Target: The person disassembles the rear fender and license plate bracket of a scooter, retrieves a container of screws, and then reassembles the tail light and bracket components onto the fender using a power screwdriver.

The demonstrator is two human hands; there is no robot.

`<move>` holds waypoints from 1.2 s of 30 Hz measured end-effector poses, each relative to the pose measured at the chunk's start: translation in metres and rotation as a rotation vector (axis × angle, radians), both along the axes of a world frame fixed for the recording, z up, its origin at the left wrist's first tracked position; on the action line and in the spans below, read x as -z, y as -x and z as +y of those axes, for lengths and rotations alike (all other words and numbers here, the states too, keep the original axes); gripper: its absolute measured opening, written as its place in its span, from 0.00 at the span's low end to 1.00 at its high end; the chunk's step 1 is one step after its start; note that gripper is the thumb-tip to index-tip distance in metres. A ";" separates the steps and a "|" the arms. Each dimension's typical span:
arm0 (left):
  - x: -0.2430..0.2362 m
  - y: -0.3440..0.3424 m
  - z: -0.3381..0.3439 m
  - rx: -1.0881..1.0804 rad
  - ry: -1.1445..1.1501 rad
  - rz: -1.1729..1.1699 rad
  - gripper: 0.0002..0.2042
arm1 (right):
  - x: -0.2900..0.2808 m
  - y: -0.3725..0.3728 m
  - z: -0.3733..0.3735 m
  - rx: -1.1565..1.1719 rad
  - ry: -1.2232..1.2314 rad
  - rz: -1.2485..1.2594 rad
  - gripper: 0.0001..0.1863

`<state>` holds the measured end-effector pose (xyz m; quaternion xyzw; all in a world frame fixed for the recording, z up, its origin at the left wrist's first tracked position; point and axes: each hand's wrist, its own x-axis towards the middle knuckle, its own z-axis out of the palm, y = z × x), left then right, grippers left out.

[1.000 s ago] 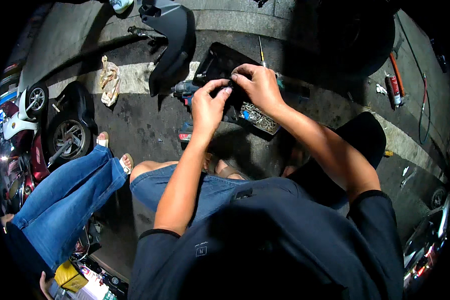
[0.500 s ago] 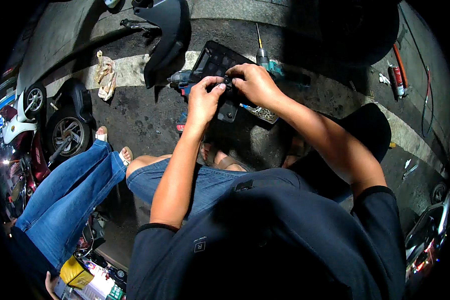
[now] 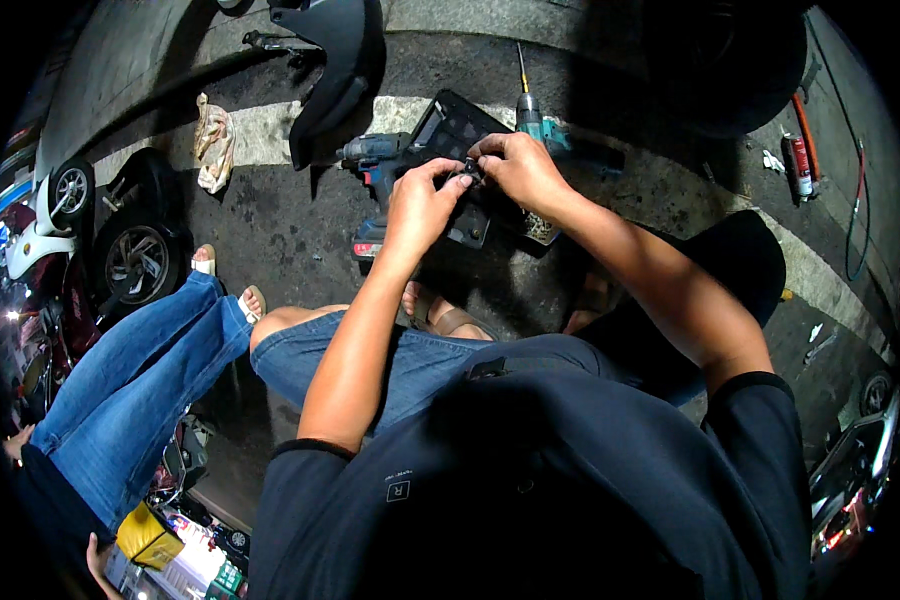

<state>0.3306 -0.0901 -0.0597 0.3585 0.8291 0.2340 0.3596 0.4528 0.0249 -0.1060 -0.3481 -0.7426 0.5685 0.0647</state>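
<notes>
My left hand [image 3: 420, 205] and my right hand [image 3: 525, 175] meet in front of me, each with thumb and fingers pinched. Between the fingertips is a small dark part [image 3: 473, 170], too small to name. A black plastic panel [image 3: 457, 115] with shallow recesses lies right behind and beneath the fingers; whether they grip it too is hidden. Left of it is a cordless drill [image 3: 375, 150] with a red-marked battery. Beyond my right hand lies another power tool [image 3: 540, 130], teal, with a long bit. A container of small metal fasteners [image 3: 537, 226] is partly under my right wrist.
A black curved body panel [image 3: 335, 90] and a pale rag [image 3: 214, 145] lie on the pavement. At left are a motorbike wheel [image 3: 135, 265] and another person's jeans-clad legs [image 3: 145, 370]. A red spray can [image 3: 798, 165] and a hose [image 3: 855, 215] are at right.
Both hands have shifted slightly right, still pinched together. The black panel has moved right with them, uncovering more of the left cordless drill and its battery.
</notes>
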 end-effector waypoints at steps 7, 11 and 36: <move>0.034 0.007 -0.009 -0.066 -0.016 -0.244 0.12 | -0.005 -0.004 -0.008 0.020 0.033 -0.073 0.11; 0.040 0.002 -0.013 -0.194 -0.078 -0.420 0.11 | -0.003 -0.008 -0.011 0.011 -0.021 -0.068 0.10; 0.026 -0.010 -0.011 0.092 0.132 -0.207 0.13 | 0.017 -0.022 -0.008 -0.083 0.098 -0.154 0.11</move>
